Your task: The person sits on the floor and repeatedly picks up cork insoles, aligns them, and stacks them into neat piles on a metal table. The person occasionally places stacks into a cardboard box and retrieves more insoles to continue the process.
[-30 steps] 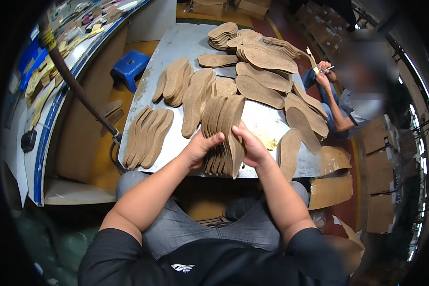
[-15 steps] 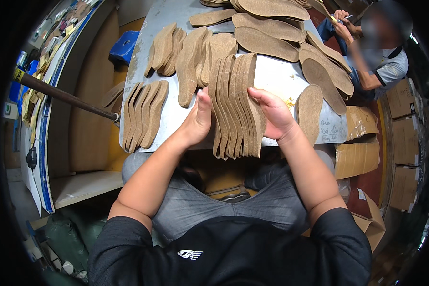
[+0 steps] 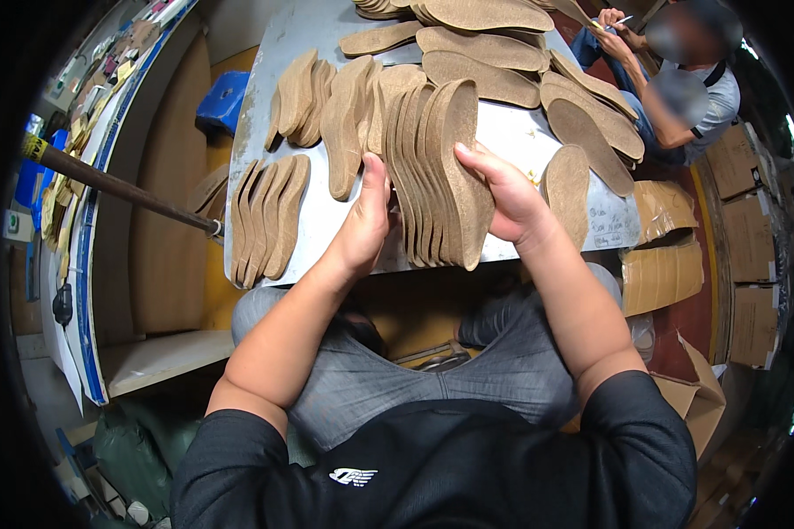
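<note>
Between my two hands stands a row of several brown, cork-like shoe insoles point(image 3: 432, 176), pressed side by side on edge near the front of the table. My left hand point(image 3: 366, 216) braces the left side, thumb upward, most of its fingers hidden behind the insoles. On the other side, my right hand point(image 3: 512, 194) grips the rightmost insole, its thumb over the face and its fingers hidden behind. That insole tilts so that its broad face shows. A fanned group of insoles point(image 3: 269, 216) lies to the left, and a single insole point(image 3: 566, 189) is right of my right hand.
More insole piles cover the far part of the grey table point(image 3: 613, 212). At the far right sits another person point(image 3: 706, 101) holding a pen. A metal pole point(image 3: 123, 187) reaches toward the table's left edge. Cardboard boxes point(image 3: 662, 278) stand at the right, a blue plastic stool point(image 3: 223, 101) at the left.
The held insoles have moved slightly up and away from me, further over the table. The rightmost one has turned to show more of its face. Both hands stay on the row.
</note>
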`<state>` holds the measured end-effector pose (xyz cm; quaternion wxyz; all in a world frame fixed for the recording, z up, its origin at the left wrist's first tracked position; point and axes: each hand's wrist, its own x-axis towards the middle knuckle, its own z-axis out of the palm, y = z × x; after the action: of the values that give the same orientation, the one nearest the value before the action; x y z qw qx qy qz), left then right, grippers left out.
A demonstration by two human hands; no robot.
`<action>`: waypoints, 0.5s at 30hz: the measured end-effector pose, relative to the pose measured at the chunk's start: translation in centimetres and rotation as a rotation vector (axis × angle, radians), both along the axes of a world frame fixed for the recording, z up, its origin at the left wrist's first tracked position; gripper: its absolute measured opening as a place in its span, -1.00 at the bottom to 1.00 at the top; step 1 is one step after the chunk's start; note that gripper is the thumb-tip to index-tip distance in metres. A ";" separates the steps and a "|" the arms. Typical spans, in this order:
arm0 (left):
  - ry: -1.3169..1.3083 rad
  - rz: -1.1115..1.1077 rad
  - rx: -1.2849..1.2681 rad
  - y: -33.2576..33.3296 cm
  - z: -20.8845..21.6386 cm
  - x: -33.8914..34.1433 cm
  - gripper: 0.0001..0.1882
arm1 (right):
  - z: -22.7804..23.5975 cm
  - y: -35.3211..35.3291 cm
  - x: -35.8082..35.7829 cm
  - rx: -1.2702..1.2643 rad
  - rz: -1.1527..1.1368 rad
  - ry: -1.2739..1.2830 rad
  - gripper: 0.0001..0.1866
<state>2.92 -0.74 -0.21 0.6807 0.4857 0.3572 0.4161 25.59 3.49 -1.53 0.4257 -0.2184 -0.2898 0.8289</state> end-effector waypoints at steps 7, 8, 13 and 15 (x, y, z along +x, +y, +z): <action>0.028 -0.005 0.170 -0.7 -0.8 -0.3 0.11 | -0.7 0.1 0.9 -0.071 0.054 0.134 -0.51; 0.003 -0.004 0.181 -0.7 -1.0 -0.3 0.05 | -0.9 0.3 1.4 -0.090 0.090 0.181 -0.51; -0.052 0.050 0.187 -0.9 -0.6 0.2 -0.02 | -1.4 0.4 2.0 -0.067 0.075 0.210 -0.48; -0.045 0.039 0.129 -0.9 -1.2 -0.2 -0.05 | -1.3 0.4 1.7 -0.031 0.062 0.252 -0.47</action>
<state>2.68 -1.62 -1.40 0.6475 0.5119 0.3239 0.4624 27.27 3.92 -2.87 0.4294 -0.1099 -0.2276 0.8670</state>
